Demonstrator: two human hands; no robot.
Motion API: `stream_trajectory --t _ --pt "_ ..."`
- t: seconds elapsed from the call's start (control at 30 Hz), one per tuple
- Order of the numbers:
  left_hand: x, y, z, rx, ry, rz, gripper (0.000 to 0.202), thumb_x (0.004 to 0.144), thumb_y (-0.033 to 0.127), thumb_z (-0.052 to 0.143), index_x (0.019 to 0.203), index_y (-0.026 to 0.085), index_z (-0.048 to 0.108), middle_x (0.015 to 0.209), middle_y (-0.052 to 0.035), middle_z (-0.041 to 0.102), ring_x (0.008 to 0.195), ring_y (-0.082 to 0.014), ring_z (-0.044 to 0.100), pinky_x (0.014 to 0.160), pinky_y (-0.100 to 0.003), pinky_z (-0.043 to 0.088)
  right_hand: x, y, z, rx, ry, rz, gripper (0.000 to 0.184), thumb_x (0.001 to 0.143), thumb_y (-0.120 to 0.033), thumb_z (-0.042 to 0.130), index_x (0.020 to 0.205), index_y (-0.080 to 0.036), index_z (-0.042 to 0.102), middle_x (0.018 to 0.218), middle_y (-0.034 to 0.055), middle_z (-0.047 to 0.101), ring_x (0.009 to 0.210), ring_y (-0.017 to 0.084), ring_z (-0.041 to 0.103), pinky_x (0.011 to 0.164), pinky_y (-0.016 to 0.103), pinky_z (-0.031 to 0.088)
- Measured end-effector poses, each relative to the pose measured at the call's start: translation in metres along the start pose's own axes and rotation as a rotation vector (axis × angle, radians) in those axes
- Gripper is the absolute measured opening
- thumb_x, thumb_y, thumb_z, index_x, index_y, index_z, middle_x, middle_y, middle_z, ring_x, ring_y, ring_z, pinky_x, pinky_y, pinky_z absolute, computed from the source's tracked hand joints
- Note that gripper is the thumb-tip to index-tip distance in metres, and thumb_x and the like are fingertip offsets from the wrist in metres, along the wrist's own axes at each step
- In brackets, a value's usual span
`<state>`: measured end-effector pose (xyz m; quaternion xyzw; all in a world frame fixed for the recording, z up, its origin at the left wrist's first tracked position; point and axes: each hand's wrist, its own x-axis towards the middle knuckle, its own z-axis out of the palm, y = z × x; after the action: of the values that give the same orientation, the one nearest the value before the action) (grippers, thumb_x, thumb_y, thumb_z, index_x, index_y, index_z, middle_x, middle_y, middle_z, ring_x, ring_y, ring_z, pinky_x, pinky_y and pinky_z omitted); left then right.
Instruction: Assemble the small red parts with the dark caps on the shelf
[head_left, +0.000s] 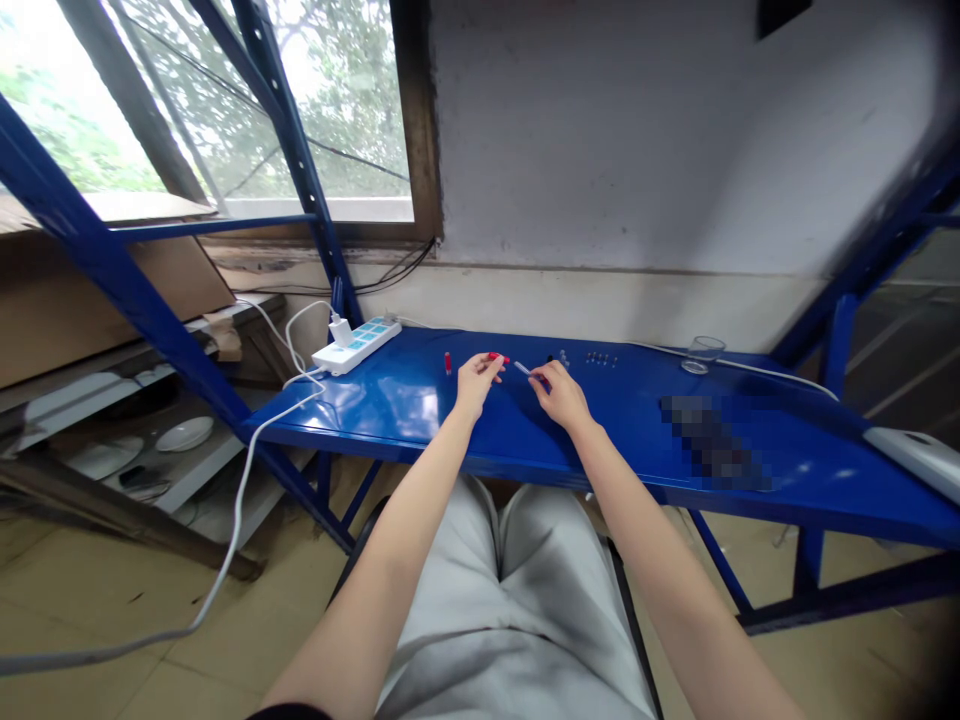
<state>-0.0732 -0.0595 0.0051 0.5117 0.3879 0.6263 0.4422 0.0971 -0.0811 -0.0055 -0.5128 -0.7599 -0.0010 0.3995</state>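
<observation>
My left hand (475, 378) rests on the blue metal shelf (405, 410), its fingers pinched on a small red piece (496, 357). My right hand (559, 390) is close beside it, fingers closed on a thin pale stick-like part (522, 368) whose tip points toward the left hand. Another small red piece (448, 362) stands on the shelf just left of my left hand. A row of tiny dark parts (601, 357) lies behind my right hand.
A white power strip (357, 345) with a plugged charger and white cable sits at the shelf's back left. A clear glass (703, 353) stands at the back right. A white object (915, 455) lies at the far right. Blue frame posts flank the shelf.
</observation>
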Motion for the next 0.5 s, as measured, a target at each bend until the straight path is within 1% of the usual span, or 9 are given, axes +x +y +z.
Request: stream_trajectory --t 0.13,0.23,0.3,0.37,0.5 --pt "0.000 0.000 0.000 0.033 0.005 -0.001 0.027 0.068 0.036 0.066 0.084 0.014 0.062 0.079 -0.0061 0.067 0.055 -0.0077 0.052 0.053 -0.022 0.041 0.002 0.016 -0.003 0.024 -0.048 0.085 0.019 0.080 -0.032 0.048 0.088 -0.019 0.060 0.078 0.0042 0.058 0.067 0.015 0.054 0.059 0.025 0.039" --pt "0.000 -0.004 0.002 0.070 -0.033 0.012 0.024 0.068 0.033 0.067 0.081 0.014 0.062 0.080 -0.0073 0.067 0.063 -0.0107 0.057 0.056 -0.023 0.044 0.001 0.025 -0.008 0.030 -0.077 0.224 0.015 0.076 -0.030 0.051 0.082 -0.020 0.060 0.070 0.0023 0.060 0.063 0.014 0.054 0.057 0.025 0.038" --pt "0.001 -0.009 0.002 0.091 -0.074 0.036 0.024 0.067 0.033 0.068 0.080 0.013 0.062 0.078 -0.0071 0.066 0.065 -0.0119 0.058 0.058 -0.024 0.045 0.000 0.029 -0.013 -0.003 -0.091 0.329 0.011 0.074 -0.029 0.054 0.078 -0.020 0.060 0.069 0.0025 0.062 0.062 0.015 0.055 0.056 0.025 0.038" --pt "0.002 -0.014 0.002 0.128 -0.115 0.059 0.026 0.067 0.034 0.067 0.081 0.013 0.062 0.075 -0.0063 0.065 0.063 -0.0117 0.057 0.058 -0.025 0.046 -0.002 0.032 -0.016 -0.041 -0.100 0.409 0.007 0.071 -0.026 0.056 0.074 -0.020 0.059 0.069 0.0036 0.064 0.063 0.016 0.056 0.055 0.025 0.037" --pt "0.003 -0.020 0.001 0.214 -0.148 0.083 0.027 0.068 0.037 0.067 0.082 0.014 0.063 0.071 -0.0054 0.064 0.059 -0.0109 0.055 0.058 -0.026 0.045 -0.004 0.038 -0.019 -0.100 -0.060 0.517 0.004 0.069 -0.023 0.057 0.072 -0.020 0.059 0.070 0.0062 0.065 0.062 0.018 0.057 0.052 0.026 0.036"
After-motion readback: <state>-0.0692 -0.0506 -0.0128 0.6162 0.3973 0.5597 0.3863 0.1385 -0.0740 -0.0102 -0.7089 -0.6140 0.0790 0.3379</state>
